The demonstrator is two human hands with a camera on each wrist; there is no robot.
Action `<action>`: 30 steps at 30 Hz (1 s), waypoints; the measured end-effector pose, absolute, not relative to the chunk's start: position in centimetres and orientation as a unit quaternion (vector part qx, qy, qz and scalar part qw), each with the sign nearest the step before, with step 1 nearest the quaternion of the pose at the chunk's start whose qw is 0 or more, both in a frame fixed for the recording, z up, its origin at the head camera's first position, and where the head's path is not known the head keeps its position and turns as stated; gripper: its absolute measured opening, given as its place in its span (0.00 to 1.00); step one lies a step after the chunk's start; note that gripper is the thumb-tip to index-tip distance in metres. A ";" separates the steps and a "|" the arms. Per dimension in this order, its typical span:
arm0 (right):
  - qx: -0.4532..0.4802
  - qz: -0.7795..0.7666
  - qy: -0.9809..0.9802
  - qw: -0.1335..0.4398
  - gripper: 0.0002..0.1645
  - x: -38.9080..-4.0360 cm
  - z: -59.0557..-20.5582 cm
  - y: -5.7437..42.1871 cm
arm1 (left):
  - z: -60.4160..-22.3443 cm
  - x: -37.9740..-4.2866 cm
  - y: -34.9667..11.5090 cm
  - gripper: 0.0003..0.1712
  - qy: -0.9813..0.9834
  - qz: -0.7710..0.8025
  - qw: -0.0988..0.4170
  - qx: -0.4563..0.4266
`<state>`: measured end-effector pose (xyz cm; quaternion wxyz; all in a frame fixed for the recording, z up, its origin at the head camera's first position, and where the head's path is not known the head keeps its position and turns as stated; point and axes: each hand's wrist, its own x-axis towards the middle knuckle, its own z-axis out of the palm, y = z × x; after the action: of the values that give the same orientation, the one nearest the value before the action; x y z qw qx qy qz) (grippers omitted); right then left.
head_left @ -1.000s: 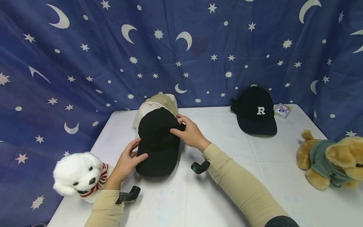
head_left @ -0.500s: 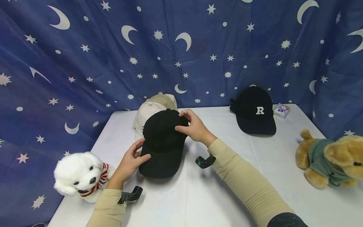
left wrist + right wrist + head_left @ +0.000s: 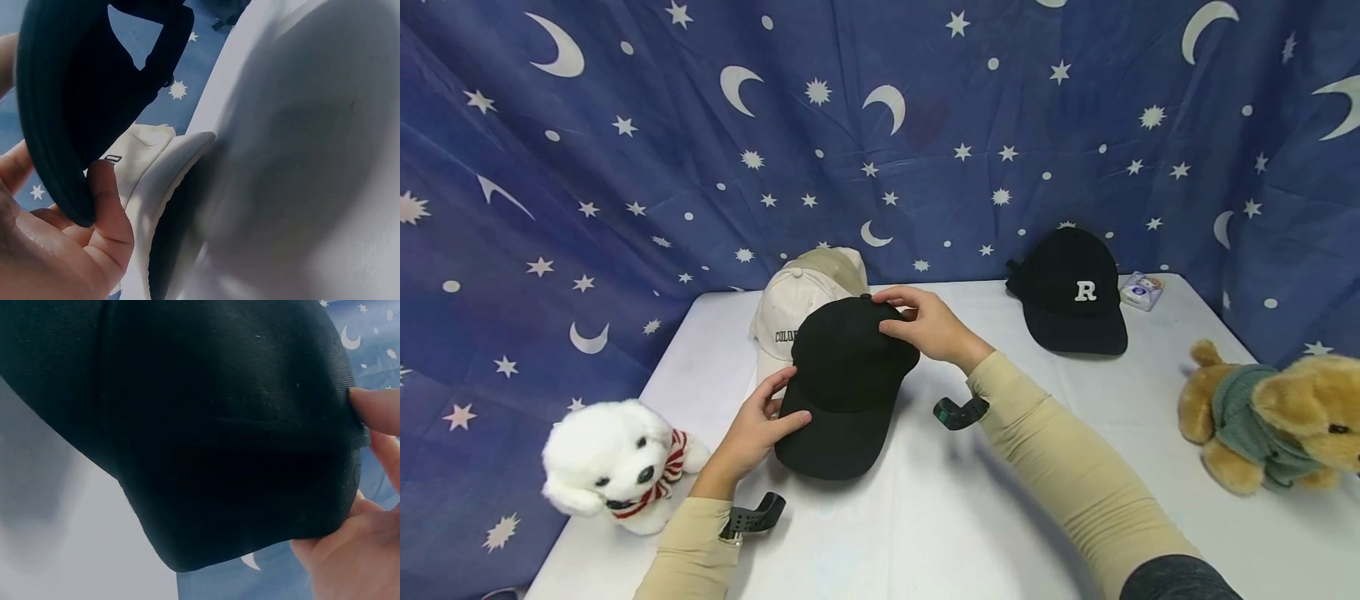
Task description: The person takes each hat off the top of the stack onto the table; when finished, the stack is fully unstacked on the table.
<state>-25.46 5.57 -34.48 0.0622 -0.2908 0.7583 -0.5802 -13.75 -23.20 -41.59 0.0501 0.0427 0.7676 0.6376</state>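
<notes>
A plain black baseball cap is held between both hands, raised above the white table with its brim towards the person. On the left, my left hand pinches the brim's edge; the left wrist view shows the thumb on the brim's underside, and the cap's dark hollow and back strap. The right hand grips the crown's upper right, as the right wrist view also shows. Behind it lie a cream cap with dark lettering, partly covered by the black one, and a tan-and-white cap.
Another black cap marked with a white R sits at the back right, beside a small purple-and-white packet. A white plush dog is at the left edge, a brown plush dog at the right. A starry blue curtain hangs behind the table.
Both hands have carried the black cap right and slightly towards the person, tilting it a little. More of the cream cap, including its lettering, now shows.
</notes>
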 end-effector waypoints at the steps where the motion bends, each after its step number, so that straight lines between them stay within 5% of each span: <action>1: -0.283 -0.579 0.762 0.065 0.26 -25.5 -34.4 5.7 | -41.6 -13.8 -23.1 0.44 0.768 0.637 0.051 0.042; 13: -0.281 -0.575 0.763 0.094 0.27 -25.9 -33.8 7.3 | -42.0 -14.1 -22.3 0.48 0.767 0.637 0.060 0.055; 30: -0.248 -0.559 0.791 0.023 0.22 -26.3 -33.2 8.9 | -42.4 -14.7 -20.5 0.48 0.743 0.658 0.086 0.092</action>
<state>-26.26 8.88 -33.16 0.0232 -0.2475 0.7911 -0.5588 -14.66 -20.46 -42.45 0.0862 0.0919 0.7425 0.6578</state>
